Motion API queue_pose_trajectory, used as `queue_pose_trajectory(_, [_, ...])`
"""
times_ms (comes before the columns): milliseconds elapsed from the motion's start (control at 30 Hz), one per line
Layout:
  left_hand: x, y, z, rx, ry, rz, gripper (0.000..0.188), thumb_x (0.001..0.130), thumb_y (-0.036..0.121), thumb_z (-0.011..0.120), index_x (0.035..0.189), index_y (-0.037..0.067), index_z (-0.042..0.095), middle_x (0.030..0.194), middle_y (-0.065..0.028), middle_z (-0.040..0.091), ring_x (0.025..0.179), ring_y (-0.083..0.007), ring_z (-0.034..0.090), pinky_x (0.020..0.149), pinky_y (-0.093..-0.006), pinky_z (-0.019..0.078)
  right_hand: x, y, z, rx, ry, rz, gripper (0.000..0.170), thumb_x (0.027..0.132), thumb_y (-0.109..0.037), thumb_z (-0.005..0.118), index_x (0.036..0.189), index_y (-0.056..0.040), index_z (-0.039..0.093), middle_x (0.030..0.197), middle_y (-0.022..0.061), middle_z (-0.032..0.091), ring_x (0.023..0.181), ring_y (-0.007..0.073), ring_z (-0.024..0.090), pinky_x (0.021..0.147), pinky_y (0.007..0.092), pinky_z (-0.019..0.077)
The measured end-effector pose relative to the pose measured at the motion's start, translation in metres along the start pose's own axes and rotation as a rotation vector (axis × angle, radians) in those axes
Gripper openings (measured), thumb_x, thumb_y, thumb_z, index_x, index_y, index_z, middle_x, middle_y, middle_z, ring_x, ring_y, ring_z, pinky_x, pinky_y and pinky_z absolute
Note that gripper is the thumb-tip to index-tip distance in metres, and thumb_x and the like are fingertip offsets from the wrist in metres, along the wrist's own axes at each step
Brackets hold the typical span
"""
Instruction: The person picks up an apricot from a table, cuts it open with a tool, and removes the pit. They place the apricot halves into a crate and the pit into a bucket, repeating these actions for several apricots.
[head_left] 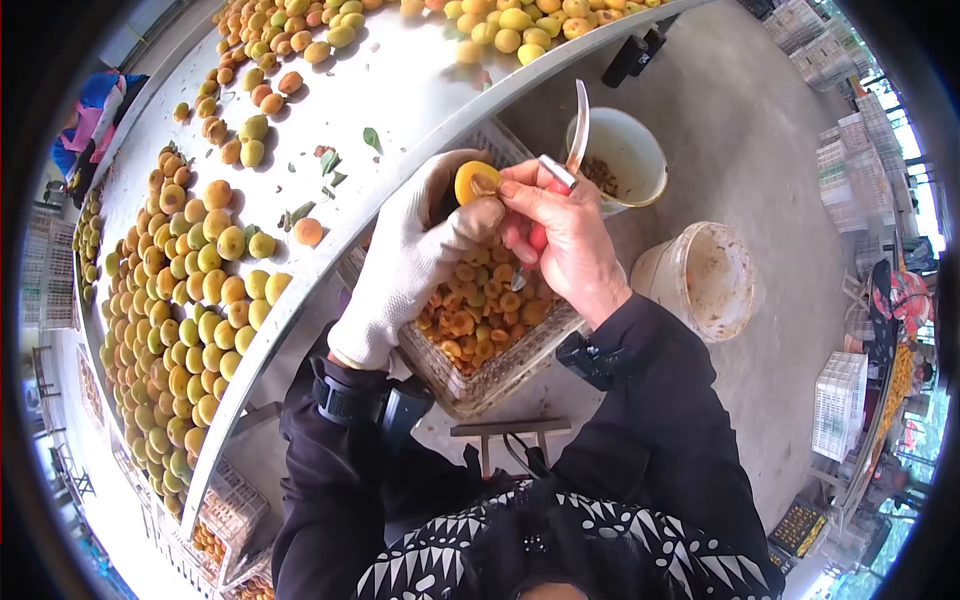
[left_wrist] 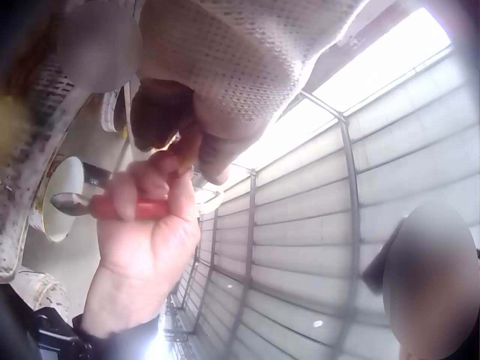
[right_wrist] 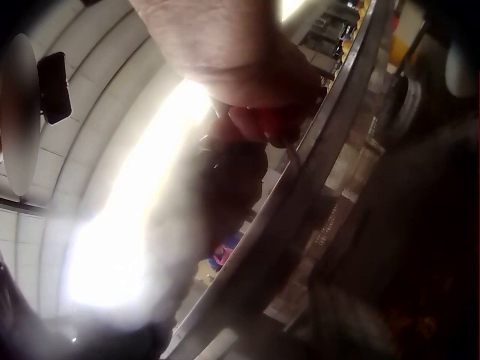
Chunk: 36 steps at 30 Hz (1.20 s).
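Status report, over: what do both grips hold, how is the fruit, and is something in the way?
Left grip, gloved: holds fruit. Right grip: holds red tool, close to fruit. Fruit yellow, over crate; nothing visibly blocking.

no text, label, brand, number or sign can be read in any of the three views, neither from the head nor from the left or right wrist.

Head view looks down from above; wrist views close, tilted upward; all share right hand (head_left: 577,238)
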<state>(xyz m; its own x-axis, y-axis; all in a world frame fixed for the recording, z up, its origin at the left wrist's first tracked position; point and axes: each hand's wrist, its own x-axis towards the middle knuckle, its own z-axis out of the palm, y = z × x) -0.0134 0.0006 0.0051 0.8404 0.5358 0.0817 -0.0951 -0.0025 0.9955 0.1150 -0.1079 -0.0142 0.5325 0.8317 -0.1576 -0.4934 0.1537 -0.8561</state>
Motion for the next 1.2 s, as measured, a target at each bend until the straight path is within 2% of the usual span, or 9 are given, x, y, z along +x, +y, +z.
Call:
queue_pose_trajectory(133, [0.005,-0.009,-0.005,0.117,0.055,0.055,0.038,0.090,0.022,0.068,0.120,0.001,0.058,0.104,-0.0055,0.063,0.092,-0.0122,0.058,0.082,-0.0273,0.0484,-0.001,-0.001,0.005,-0.147,0.062,-0.020,0.015,0.093,-0.017,0.065,0.087,-0.0036,0.064,0.069,0.0072,0.066,0.048,0.0063,0.054,0.038,0.0188,0.0347])
queue_pose_trajectory(300, [0.002,0.002,-0.028,-0.315,0.151,-0.058,0.031,0.095,0.021,0.059,0.119,0.002,0.053,0.108,-0.0103,0.066,0.089,-0.0191,0.068,0.073,-0.0262,0.0501,0.001,-0.016,-0.014,-0.362,0.062,-0.093,0.041,0.098,-0.043,0.057,0.109,-0.0041,0.067,0.068,-0.0003,0.060,0.054,0.0035,0.052,0.047,0.0166,0.0360])
queue_pose_trajectory(500, [0.004,0.001,-0.038,-0.276,0.198,-0.001,0.036,0.099,0.031,0.055,0.121,0.002,0.053,0.101,-0.0105,0.065,0.077,-0.0166,0.063,0.068,-0.0242,0.0480,0.004,0.005,-0.021,-0.080,0.200,0.231,0.009,0.087,-0.010,0.068,0.089,-0.0018,0.067,0.057,-0.0078,0.044,0.041,0.0017,0.032,0.042,0.0199,0.0241])
queue_pose_trajectory(600, [0.006,-0.012,-0.036,-0.784,0.131,-0.243,0.053,0.101,0.050,0.046,0.117,0.001,0.056,0.092,-0.0114,0.063,0.070,-0.0168,0.059,0.059,-0.0219,0.0445,0.006,-0.004,-0.002,0.142,0.091,-0.098,0.007,0.087,-0.006,0.069,0.083,-0.0024,0.065,0.056,-0.0055,0.046,0.042,0.0031,0.034,0.040,0.0217,0.0259])
queue_pose_trajectory(733, [-0.004,-0.015,-0.009,-0.793,0.160,-0.270,0.052,0.105,0.044,0.038,0.117,-0.003,0.055,0.095,-0.0103,0.059,0.074,-0.0151,0.056,0.063,-0.0188,0.0433,0.006,-0.024,0.025,0.229,-0.143,-0.493,0.015,0.094,-0.013,0.065,0.095,0.0007,0.061,0.062,-0.0014,0.051,0.047,0.0042,0.037,0.046,0.0225,0.0323])
queue_pose_trajectory(833, [-0.010,-0.015,0.006,-0.688,0.093,-0.210,0.050,0.105,0.043,0.037,0.117,-0.002,0.054,0.095,-0.0083,0.056,0.078,-0.0142,0.055,0.071,-0.0187,0.0459,0.005,-0.031,0.038,0.269,-0.178,-0.619,0.015,0.095,-0.012,0.064,0.098,0.0014,0.059,0.070,0.0005,0.055,0.050,0.0041,0.038,0.047,0.0227,0.0332])
queue_pose_trajectory(933, [-0.014,-0.019,0.016,-0.636,0.023,-0.119,0.032,0.102,0.018,0.048,0.126,-0.003,0.047,0.105,-0.0082,0.055,0.093,-0.0141,0.055,0.084,-0.0247,0.0492,0.006,-0.033,0.045,0.272,-0.229,-0.683,0.014,0.095,-0.010,0.063,0.099,0.0018,0.058,0.075,0.0015,0.057,0.051,0.0038,0.038,0.047,0.0222,0.0328])
queue_pose_trajectory(1000, [-0.016,-0.026,0.019,-0.627,0.019,-0.019,0.050,0.092,-0.007,0.056,0.137,-0.003,0.036,0.118,-0.0095,0.053,0.106,-0.0157,0.055,0.097,-0.0306,0.0466,0.005,-0.032,0.046,0.199,-0.242,-0.708,0.012,0.094,-0.009,0.064,0.097,0.0010,0.060,0.077,0.0015,0.059,0.054,0.0031,0.043,0.049,0.0203,0.0353])
queue_pose_trajectory(1200, [-0.019,-0.016,0.020,-0.410,0.092,-0.081,0.067,0.084,-0.011,0.059,0.143,0.001,0.032,0.122,-0.0088,0.051,0.112,-0.0171,0.054,0.094,-0.0295,0.0489,0.001,-0.027,0.046,-0.011,-0.175,-0.700,0.011,0.091,-0.010,0.069,0.092,0.0002,0.064,0.082,0.0027,0.065,0.071,0.0051,0.057,0.063,0.0186,0.0451])
